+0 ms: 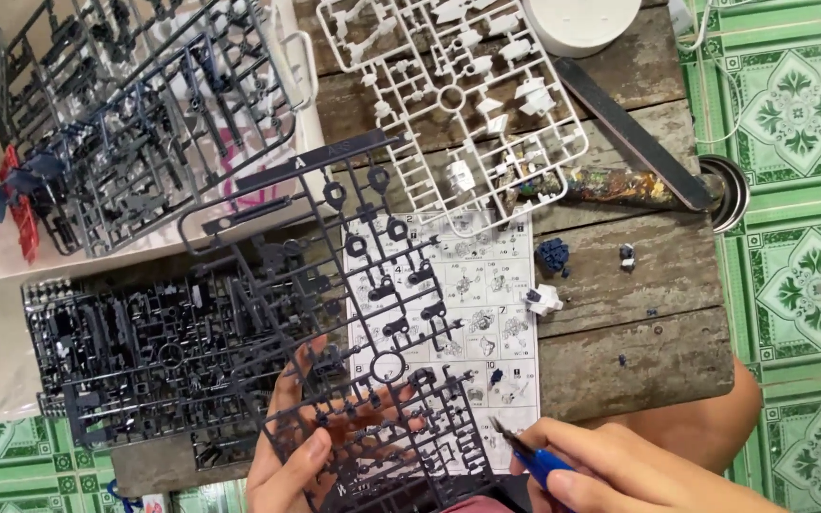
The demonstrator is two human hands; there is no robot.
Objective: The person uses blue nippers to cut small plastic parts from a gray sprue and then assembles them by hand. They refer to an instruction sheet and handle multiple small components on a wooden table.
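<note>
Head view, one item in hand: dark plastic parts frame (372, 332), a flat lattice of thin runners carrying many small moulded pieces, near-black with a blue-grey cast, with ring-shaped and lug-shaped parts strung along its bars. It is held tilted above the wooden table (639, 275), overlapping the printed instruction sheet (486, 313). Left hand (306, 446) sits under and around the lower end of the frame, fingers spread behind the lattice and thumb over the front, closed on it in a loose pinch. Right hand (610, 465) is curled around blue-handled nippers (529, 458), whose dark tip points toward the frame's lower right edge, just beside it; whether the blades touch plastic cannot be told. Handling, by judgement: very light, fairly stiff across its width but springy at the long ends; runners thin and likely to snap or whiten if bent; surface smooth and apt to slide in the fingers. Best taken by the outer border bars or a thick cross-runner, not by the small parts or their fine gates. Nearby: white parts frame (448, 104) at upper centre, a heap of dark frames (135, 114) upper left, another dark stack (144, 351) at left, loose small blue and white pieces (548, 275) on the boards, a long flat file (629, 133).
</note>
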